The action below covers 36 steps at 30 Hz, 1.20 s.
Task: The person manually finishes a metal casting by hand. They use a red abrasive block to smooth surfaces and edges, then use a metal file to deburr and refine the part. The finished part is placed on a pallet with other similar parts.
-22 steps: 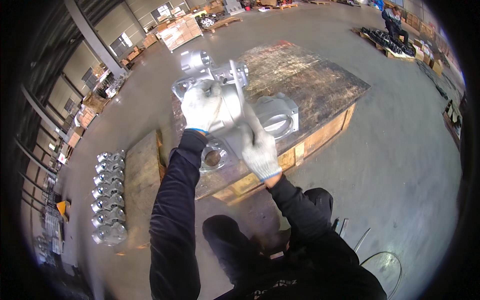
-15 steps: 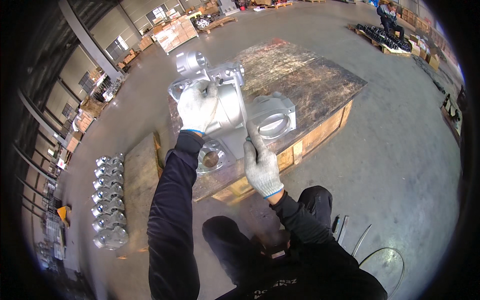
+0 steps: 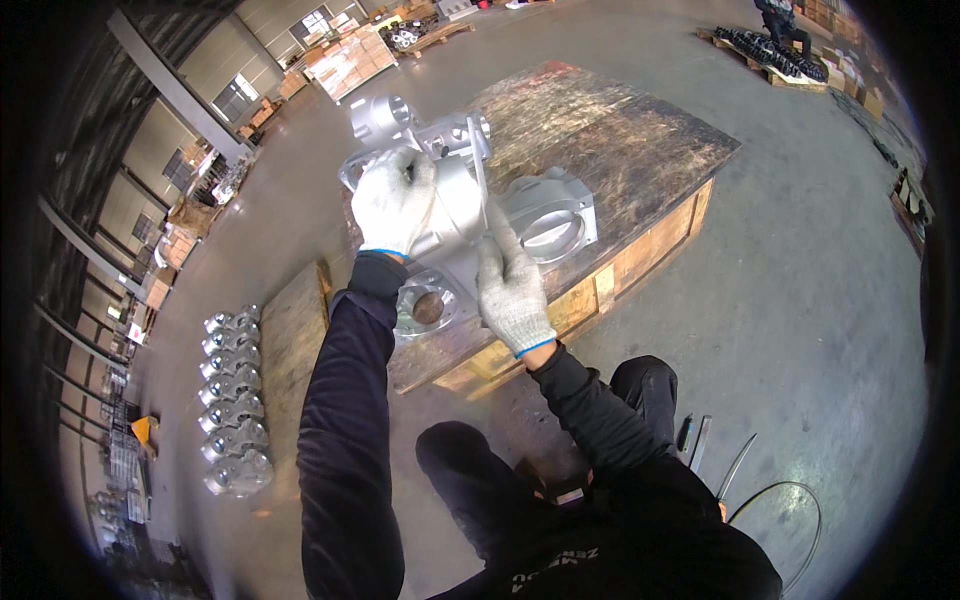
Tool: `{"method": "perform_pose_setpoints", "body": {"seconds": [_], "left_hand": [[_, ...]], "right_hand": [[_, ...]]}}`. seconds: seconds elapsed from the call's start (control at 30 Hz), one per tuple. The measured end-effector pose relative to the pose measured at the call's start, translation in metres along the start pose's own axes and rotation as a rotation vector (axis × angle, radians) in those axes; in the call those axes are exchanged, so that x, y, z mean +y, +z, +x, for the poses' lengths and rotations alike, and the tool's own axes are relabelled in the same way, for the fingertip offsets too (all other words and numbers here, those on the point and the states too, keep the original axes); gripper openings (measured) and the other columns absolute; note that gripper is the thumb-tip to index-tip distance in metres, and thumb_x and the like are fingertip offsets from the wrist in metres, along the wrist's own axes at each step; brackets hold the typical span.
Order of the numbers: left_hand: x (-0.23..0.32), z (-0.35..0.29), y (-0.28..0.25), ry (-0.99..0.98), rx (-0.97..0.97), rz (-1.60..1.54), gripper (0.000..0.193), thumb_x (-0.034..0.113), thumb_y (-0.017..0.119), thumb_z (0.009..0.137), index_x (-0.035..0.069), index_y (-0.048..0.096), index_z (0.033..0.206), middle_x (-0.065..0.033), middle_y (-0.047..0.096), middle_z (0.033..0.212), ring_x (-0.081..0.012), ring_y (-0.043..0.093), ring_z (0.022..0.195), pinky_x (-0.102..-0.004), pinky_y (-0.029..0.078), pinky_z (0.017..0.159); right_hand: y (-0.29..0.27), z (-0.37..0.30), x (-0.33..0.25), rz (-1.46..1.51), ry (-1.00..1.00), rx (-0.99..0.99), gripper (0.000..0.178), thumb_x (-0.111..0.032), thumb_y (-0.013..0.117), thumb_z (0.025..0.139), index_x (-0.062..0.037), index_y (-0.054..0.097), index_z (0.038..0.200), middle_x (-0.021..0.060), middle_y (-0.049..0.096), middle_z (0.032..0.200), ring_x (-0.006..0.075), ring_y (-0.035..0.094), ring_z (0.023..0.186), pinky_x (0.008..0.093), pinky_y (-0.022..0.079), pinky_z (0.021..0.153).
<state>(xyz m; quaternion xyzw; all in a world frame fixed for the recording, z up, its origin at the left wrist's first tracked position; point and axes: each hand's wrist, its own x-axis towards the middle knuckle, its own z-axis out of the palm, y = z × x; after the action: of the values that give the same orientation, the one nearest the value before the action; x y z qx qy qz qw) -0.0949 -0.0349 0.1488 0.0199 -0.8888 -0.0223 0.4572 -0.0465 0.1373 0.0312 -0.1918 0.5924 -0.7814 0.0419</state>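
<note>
A silver metal casting (image 3: 455,205) with a round body and a flat flange stands on the wooden crate. My left hand (image 3: 395,200), in a white knit glove, is closed over the casting's left side. My right hand (image 3: 513,285), gloved alike, lies against the flange's near right edge. Its index finger runs along that edge; the other fingers are curled and partly hidden, and whatever they pinch cannot be made out. Right of this hand, a second casting with a large round opening (image 3: 553,215) rests on the crate. Below my left wrist shows a flange with a round hole (image 3: 428,305).
The crate (image 3: 630,140) has a worn, stained top. At left, several silver castings (image 3: 233,400) stand in a row beside a wooden board (image 3: 285,380). A cable (image 3: 800,487) and thin tools (image 3: 700,440) lie on the floor by my right knee. Another person (image 3: 783,25) sits far right.
My right hand has slid up and slightly left along the flange's edge. My left hand keeps its grip on the casting. The whole view has shifted slightly.
</note>
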Motion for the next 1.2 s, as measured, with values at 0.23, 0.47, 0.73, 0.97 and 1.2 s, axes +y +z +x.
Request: {"method": "perform_pose_setpoints", "body": {"seconds": [0.23, 0.47, 0.73, 0.97, 1.2], "left_hand": [[0.001, -0.001, 0.001, -0.005, 0.024, -0.007, 0.027, 0.031, 0.065, 0.094, 0.006, 0.074, 0.088, -0.0162, 0.072, 0.088, -0.0372, 0.069, 0.090, -0.0471, 0.053, 0.082], [0.002, 0.000, 0.002, 0.032, 0.044, 0.022, 0.027, 0.031, 0.065, 0.094, 0.006, 0.074, 0.087, -0.0153, 0.072, 0.087, -0.0370, 0.069, 0.090, -0.0475, 0.053, 0.082], [0.003, -0.002, 0.002, 0.007, 0.032, 0.003, 0.026, 0.029, 0.064, 0.094, 0.007, 0.075, 0.089, -0.0157, 0.073, 0.092, -0.0377, 0.068, 0.094, -0.0472, 0.053, 0.084], [0.002, 0.000, 0.004, -0.010, 0.025, -0.017, 0.023, 0.027, 0.065, 0.093, 0.006, 0.073, 0.087, -0.0147, 0.072, 0.091, -0.0373, 0.068, 0.093, -0.0470, 0.053, 0.084], [0.003, 0.000, 0.002, 0.037, 0.063, -0.014, 0.026, 0.028, 0.065, 0.095, 0.005, 0.073, 0.086, -0.0162, 0.071, 0.087, -0.0381, 0.067, 0.091, -0.0473, 0.053, 0.082]], "right_hand": [[0.003, 0.001, -0.007, -0.025, -0.193, 0.090, 0.053, -0.007, 0.051, 0.107, -0.0007, 0.043, 0.159, 0.0273, 0.056, 0.152, 0.0333, 0.055, 0.143, 0.0357, 0.045, 0.113], [0.012, -0.012, 0.017, 0.226, 0.009, 0.056, 0.052, -0.010, 0.049, 0.110, -0.0053, 0.042, 0.162, 0.0047, 0.054, 0.104, 0.0077, 0.047, 0.085, 0.0237, 0.043, 0.071], [0.022, -0.024, 0.042, 0.167, -0.052, 0.089, 0.054, -0.011, 0.049, 0.110, -0.0030, 0.039, 0.162, 0.0170, 0.066, 0.113, 0.0131, 0.059, 0.079, 0.0296, 0.050, 0.071], [0.012, -0.006, 0.035, 0.010, -0.130, 0.100, 0.052, -0.016, 0.050, 0.110, 0.0007, 0.044, 0.159, 0.0062, 0.056, 0.086, 0.0103, 0.056, 0.074, 0.0290, 0.048, 0.065], [0.019, -0.001, 0.036, 0.201, -0.113, 0.139, 0.052, -0.021, 0.050, 0.112, 0.0008, 0.043, 0.159, -0.0039, 0.047, 0.067, 0.0037, 0.046, 0.057, 0.0247, 0.041, 0.050]]}}
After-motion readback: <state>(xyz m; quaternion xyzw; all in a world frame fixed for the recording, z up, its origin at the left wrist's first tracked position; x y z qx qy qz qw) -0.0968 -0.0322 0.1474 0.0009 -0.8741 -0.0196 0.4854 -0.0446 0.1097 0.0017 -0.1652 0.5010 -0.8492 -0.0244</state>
